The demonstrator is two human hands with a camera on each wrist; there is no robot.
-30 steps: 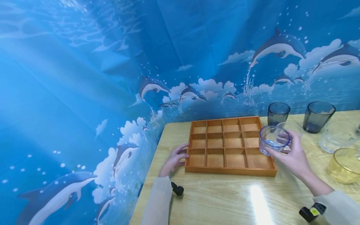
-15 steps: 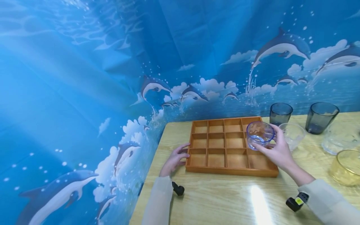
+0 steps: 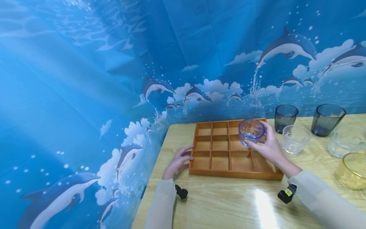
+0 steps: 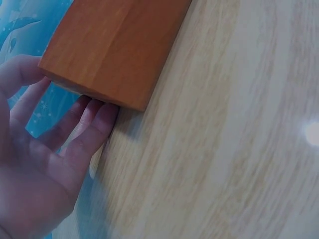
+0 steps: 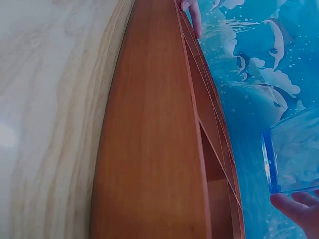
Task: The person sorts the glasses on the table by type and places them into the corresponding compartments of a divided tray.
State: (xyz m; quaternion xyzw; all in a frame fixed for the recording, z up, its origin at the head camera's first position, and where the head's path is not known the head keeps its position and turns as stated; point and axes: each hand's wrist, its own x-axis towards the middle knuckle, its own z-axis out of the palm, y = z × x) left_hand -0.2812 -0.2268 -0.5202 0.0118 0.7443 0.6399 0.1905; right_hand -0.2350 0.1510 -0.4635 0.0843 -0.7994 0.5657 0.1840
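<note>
My right hand grips a clear glass cup with a blue rim by its right side. The cup is above the right part of a wooden compartment tray, overlapping its back and middle rows in the head view. At the right wrist view's edge, the tilted cup shows with fingers against it. My left hand touches the tray's left side. In the left wrist view, its fairly straight fingertips rest against the tray's end. The visible compartments hold nothing.
Right of the tray stand a clear glass, two dark grey glasses, more clear glassware and a yellow glass. A blue dolphin-print sheet hangs behind and left of the wooden table.
My right hand has carried the blue-rimmed cup leftward and slightly back, from the tray's right edge to over its compartments. The clear glass behind has come into fuller view. My left hand stays put.
</note>
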